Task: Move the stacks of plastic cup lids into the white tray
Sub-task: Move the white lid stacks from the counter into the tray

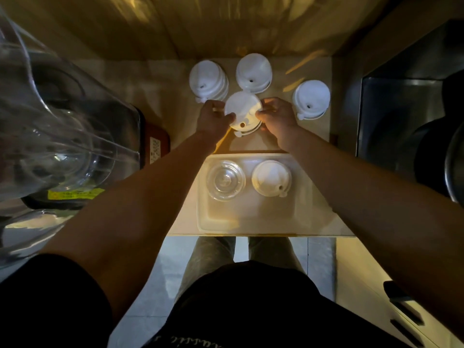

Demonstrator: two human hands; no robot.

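Right, both hands are on one stack of white sip lids. My left hand pinches its left edge and my right hand pinches its right edge, fingers curled round the rim. The grip is symmetric, so neither hand is nearer. I can't tell if the stack is lifted or resting on the counter.

The white tray lies straight back toward my body from the grip, between my forearms. Its row nearest the grip is taken: clear dome lids on the left-hand side, a white lid stack on the right. The bare floor is the half furthest from the grip, so I judge the move to be a straight pull toward me, over those two, then down. The stack axis looks upright; if it tilts, the lids could slide.

Three more white stacks sit beyond the grip and to either side.
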